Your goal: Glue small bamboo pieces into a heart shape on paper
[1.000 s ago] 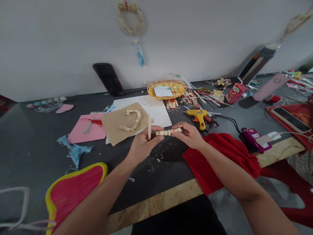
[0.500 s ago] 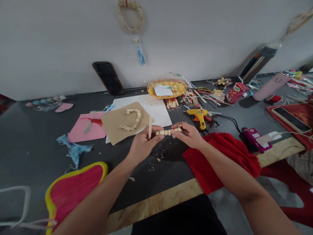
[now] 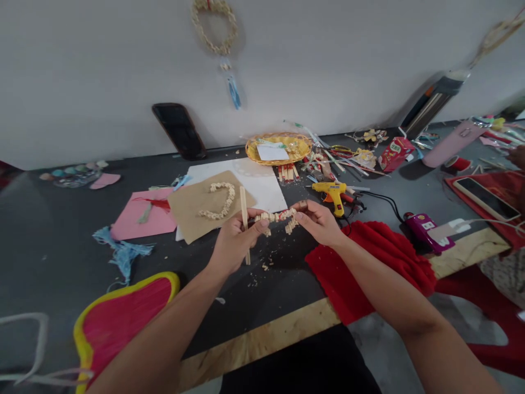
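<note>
two bare forearms reach in from the lower corners over a dark, matte tabletop [image 3: 176, 257] and converge near the middle, elbows wide and wrists fairly straight. the left hand [image 3: 233, 238] is half curled, palm turned inward; its thumb points right and presses with the index finger on the left end of a pale chain [image 3: 273, 217], and a thin stick [image 3: 245, 208] is caught across the same grip. the right hand [image 3: 322, 224] mirrors it, thumb and index finger pinched on the chain's right end, other fingers folded behind. so the chain hangs between both hands, lifted above the table.

a plush red cloth [image 3: 394, 251] bunches into soft folds under the right forearm. beside the left forearm lies a rounded, pinkish-red panel [image 3: 131, 312] with a thick yellow rim. beyond the hands, a smooth white sheet [image 3: 266, 186] sits under a tan sheet [image 3: 192, 202], on which a knobbly c-shaped strand [image 3: 227, 205] rests. farther back is an oval basket [image 3: 256, 160] of woven yellow strips, with a yellow plastic glue gun [image 3: 333, 191] nearer the right hand. the chain is ridged, built of small wood-coloured pieces with stubby ends sticking down; the stick is straight, upright with a slight tilt. smallest are pale crumbs [image 3: 268, 265] below.
</note>
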